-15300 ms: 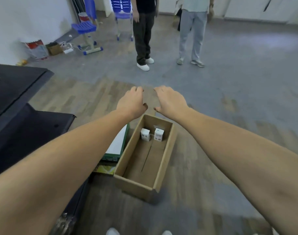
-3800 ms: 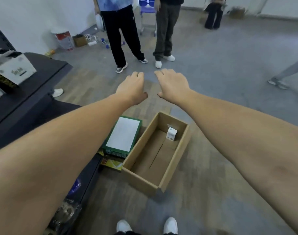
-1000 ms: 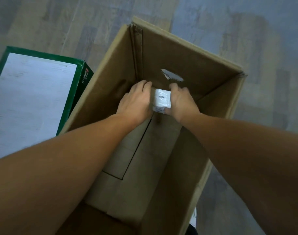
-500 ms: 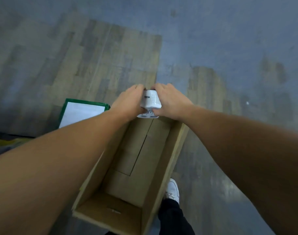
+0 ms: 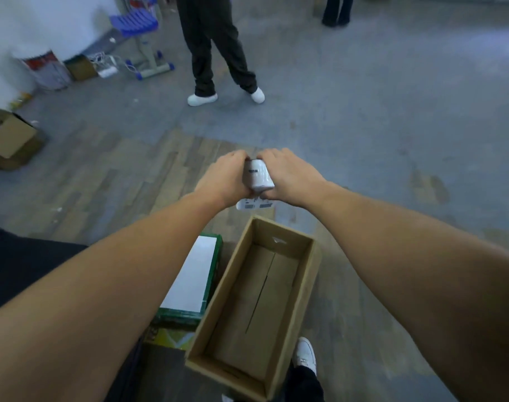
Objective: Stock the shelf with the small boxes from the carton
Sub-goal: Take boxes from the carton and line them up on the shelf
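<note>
On the worn grey-and-wood floor sits the long open brown cardboard carton, the biggest thing in view and the landmark for the rest; its inside shows only bare cardboard, with no small box left in it. Touching the carton's left wall lies a flat green-edged box with a white top, and further to the carton's left a dark shelf surface runs out of view. Beyond the carton's far end stand a person's dark trousers and white shoes. Above and just past that far end, the small white cardboard box with a barcode label is held in the air, clear of the carton. The left hand grips its left side with curled fingers, and the right hand grips its right side likewise. By my reading, the lift-out step is done and the carry is in hand; the next move calls for turning left of the carton toward the shelf and setting the box down there.
</note>
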The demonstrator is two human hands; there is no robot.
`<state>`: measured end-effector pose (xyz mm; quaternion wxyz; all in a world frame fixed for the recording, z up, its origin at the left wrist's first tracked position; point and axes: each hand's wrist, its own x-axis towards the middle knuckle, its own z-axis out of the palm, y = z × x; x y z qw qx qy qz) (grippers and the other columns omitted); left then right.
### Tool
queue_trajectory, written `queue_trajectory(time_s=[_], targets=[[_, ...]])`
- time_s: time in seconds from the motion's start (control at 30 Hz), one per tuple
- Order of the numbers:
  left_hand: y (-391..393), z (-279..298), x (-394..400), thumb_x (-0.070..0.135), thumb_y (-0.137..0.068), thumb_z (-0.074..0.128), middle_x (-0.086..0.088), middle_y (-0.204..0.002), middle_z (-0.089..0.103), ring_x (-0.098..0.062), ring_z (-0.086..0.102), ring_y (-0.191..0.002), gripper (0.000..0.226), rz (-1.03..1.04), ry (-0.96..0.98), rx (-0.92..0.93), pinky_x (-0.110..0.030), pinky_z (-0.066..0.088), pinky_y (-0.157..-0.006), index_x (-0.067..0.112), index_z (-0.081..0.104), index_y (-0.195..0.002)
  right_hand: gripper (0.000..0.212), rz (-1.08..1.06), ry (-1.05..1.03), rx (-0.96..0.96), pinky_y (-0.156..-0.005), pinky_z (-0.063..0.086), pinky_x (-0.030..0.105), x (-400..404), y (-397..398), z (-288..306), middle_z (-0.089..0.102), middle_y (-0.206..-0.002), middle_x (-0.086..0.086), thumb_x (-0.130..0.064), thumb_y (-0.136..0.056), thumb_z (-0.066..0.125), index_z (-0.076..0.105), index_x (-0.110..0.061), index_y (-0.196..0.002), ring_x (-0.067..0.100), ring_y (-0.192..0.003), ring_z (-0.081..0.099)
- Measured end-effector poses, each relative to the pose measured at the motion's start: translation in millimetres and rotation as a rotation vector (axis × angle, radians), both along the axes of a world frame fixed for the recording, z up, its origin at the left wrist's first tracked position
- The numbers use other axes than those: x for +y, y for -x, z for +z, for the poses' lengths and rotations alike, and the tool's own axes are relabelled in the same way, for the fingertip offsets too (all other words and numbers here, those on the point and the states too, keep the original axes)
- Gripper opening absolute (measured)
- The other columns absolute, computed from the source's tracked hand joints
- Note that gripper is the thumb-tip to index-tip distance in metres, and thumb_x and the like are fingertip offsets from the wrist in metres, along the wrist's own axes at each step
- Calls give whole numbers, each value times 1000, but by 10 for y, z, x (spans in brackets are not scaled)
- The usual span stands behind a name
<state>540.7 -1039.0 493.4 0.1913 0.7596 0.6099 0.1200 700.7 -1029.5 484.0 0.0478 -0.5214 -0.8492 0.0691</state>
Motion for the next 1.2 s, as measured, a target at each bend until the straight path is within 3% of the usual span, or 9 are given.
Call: queue_trajectory(time_s=[0.27, 0.43, 0.6, 0.73, 0.87, 0.97, 1.07, 1.13, 1.2], targets=[[314, 747, -505, 24, -68, 83, -9, -117, 61, -30, 58, -107, 58, 88, -63, 27, -37, 48, -81, 11, 56, -117, 59, 110, -111, -66, -71, 35, 33, -362, 319, 770, 56, -114, 4, -35, -70, 79, 50, -16, -118, 26, -103, 50], [494, 1017, -795, 29, -70, 84, -9, -118, 61, -29, 56, -109, 60, 191, -106, 42, -30, 38, -74, 11, 54, -118, 60, 214, -147, -58, -71, 32, 30, -494, 516, 1065, 54, -119, 4, -33, -74, 78, 48, -16, -122, 26, -110, 48], [642, 1260, -1195, 33, -67, 83, -4, -103, 62, -27, 60, -98, 48, 303, -122, 35, -34, 42, -69, 14, 57, -103, 56, 331, -155, -37, -75, 38, 36, -671, 732, 1311, 53, -120, 6, -32, -77, 76, 48, -16, -123, 28, -108, 48], [767, 1426, -1649, 23, -75, 82, -7, -121, 59, -26, 57, -108, 62, 404, -183, -81, -38, 48, -86, 10, 51, -126, 59, 435, -126, 38, -81, 47, 42, -847, 942, 1550, 55, -120, 7, -32, -76, 77, 48, -18, -125, 29, -110, 50], [1032, 1458, -2173, 20, -71, 86, 4, -118, 59, -15, 58, -108, 74, 555, -176, -176, -31, 49, -88, 17, 45, -132, 62, 534, 28, 238, -76, 38, 32, -1061, 1186, 1776, 57, -122, 3, -32, -78, 77, 47, -17, -129, 20, -104, 53], [1277, 1519, -2576, 25, -72, 85, 6, -113, 57, -14, 58, -99, 69, 670, -170, -166, -34, 53, -82, 21, 44, -127, 80, 605, 133, 335, -88, 42, 31, -1273, 1424, 1898, 51, -136, 3, -29, -76, 82, 37, -16, -142, 22, -119, 50], [1487, 1672, -2954, 34, -76, 82, 1, -127, 49, -20, 53, -110, 74, 717, -154, -8, -39, 48, -91, 22, 40, -136, 117, 729, -189, 135, -101, 41, 47, -1637, 1756, 1968, 27, -154, 2, -36, -66, 87, 10, -24, -154, 28, -137, 34], [1634, 1775, -3233, 36, -76, 82, -1, -134, 48, -22, 49, -120, 80, 757, -152, 57, -37, 44, -96, 21, 37, -141, 111, 796, -329, -8, -94, 45, 49, -1915, 2048, 2021, 34, -147, 4, -39, -64, 87, 19, -26, -151, 31, -130, 41], [1801, 1874, -3557, 35, -73, 85, 1, -135, 50, -20, 49, -122, 87, 837, -198, 37, -31, 42, -94, 18, 37, -143, 90, 837, -245, 13, -87, 49, 47, -2146, 2316, 2113, 46, -129, 6, -33, -61, 90, 40, -19, -135, 32, -113, 53]])
